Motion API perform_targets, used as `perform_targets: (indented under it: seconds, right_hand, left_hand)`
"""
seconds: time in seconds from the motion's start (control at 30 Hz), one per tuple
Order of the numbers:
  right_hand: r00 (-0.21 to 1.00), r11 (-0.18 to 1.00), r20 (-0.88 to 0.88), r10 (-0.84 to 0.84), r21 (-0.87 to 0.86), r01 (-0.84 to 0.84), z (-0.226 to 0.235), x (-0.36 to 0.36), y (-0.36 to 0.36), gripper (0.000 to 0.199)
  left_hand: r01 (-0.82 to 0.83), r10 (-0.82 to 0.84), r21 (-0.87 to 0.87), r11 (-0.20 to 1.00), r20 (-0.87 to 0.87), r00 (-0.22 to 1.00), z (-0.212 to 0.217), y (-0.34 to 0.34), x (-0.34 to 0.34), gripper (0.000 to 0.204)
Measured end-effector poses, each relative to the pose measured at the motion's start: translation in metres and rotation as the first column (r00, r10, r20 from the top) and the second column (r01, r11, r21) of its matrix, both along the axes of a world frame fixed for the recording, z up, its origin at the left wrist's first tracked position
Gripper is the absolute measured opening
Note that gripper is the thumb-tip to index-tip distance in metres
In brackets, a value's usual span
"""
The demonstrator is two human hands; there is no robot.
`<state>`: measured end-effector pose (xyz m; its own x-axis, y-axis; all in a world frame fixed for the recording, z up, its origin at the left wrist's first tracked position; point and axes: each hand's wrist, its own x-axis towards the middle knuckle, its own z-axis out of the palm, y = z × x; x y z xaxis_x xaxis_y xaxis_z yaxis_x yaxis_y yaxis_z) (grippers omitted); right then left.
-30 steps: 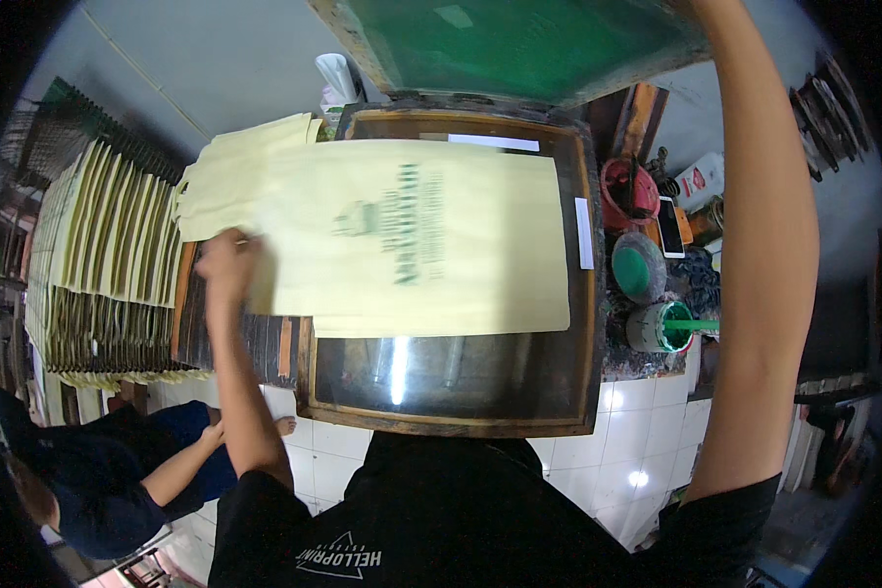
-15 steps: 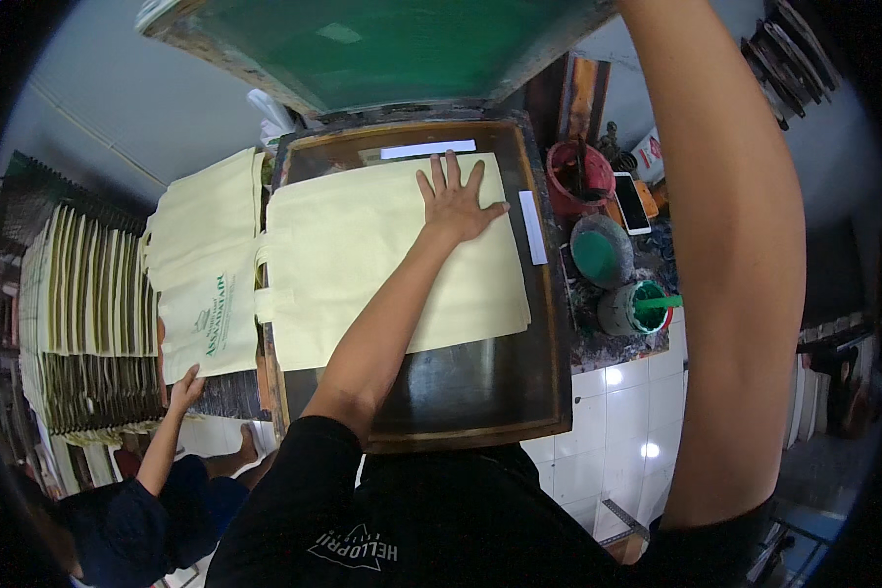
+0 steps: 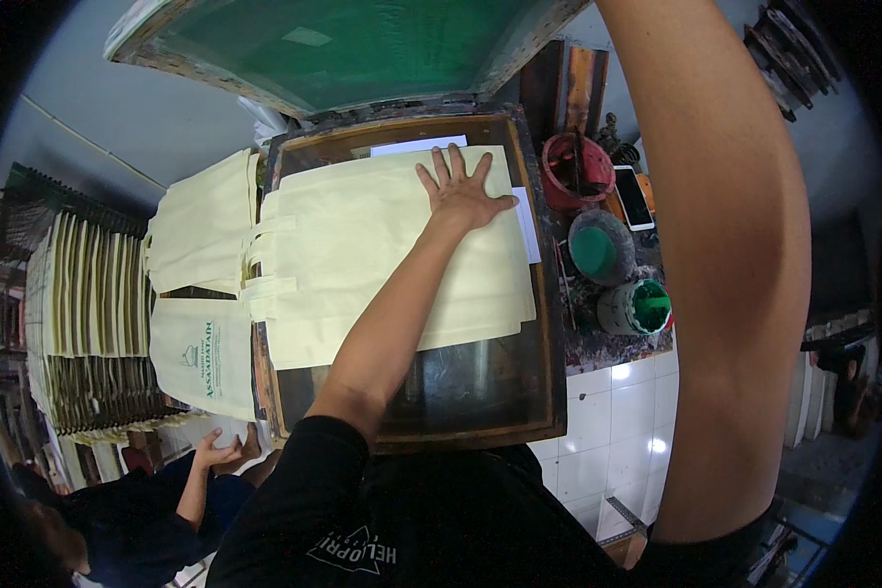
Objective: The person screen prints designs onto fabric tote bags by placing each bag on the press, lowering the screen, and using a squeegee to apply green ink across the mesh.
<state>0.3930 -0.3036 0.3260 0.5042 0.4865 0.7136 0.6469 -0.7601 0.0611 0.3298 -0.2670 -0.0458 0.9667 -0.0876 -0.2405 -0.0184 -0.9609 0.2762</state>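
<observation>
My left hand (image 3: pixel 461 199) lies flat, fingers spread, on a cream fabric bag (image 3: pixel 338 230) near its far right corner. The bag rests on a dark glossy board (image 3: pixel 441 392) with a wooden border, its handles toward the left. Its far and right edges meet two white strips, the far strip (image 3: pixel 392 149) and the right strip (image 3: pixel 528 230). My right forearm (image 3: pixel 740 245) reaches up past the top edge, so my right hand is out of view. Above the board, a framed screen with green mesh (image 3: pixel 363 49) is tilted up.
Left of the board lie a plain bag (image 3: pixel 201 220) and a green-printed bag (image 3: pixel 201 358). Beyond them stands a rack of cream bags (image 3: pixel 88 284). A co-worker's hand (image 3: pixel 218 449) is nearby. At right are a red bucket (image 3: pixel 563 196), green ink pot (image 3: pixel 647 307) and phone (image 3: pixel 633 196).
The bag under my left hand has shifted toward the far right, over the strips' edges. The printed bag at left has moved nearer, and the co-worker's hand has come off it.
</observation>
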Motion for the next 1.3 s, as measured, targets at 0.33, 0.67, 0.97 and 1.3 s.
perform_targets:
  seconds: [0.33,0.67,0.97,1.3]
  right_hand:
    - [0.999,0.999,-0.034,0.02,0.045,-0.018,-0.004,-0.022,0.001,0.038]
    - [0.975,0.992,-0.203,0.09,0.1,-0.071,-0.153,-0.188,-0.028,0.026]
    - [0.736,0.963,-0.632,0.243,0.064,-0.264,-0.278,-0.239,-0.048,0.029]
    - [0.828,0.952,-0.52,0.211,-0.085,-0.295,-0.318,-0.158,-0.012,0.033]
  left_hand:
    - [0.011,-0.011,-0.011,1.0,0.029,1.0,0.014,0.006,0.008,0.107]
    - [0.241,0.274,-0.965,-0.099,0.206,0.939,0.105,0.127,-0.221,0.035]
    - [-0.492,0.197,-0.871,-0.018,-0.485,0.852,-0.012,0.131,-0.315,0.029]
    - [-0.536,0.151,-0.841,-0.077,-0.541,0.827,-0.015,0.134,-0.316,0.026]
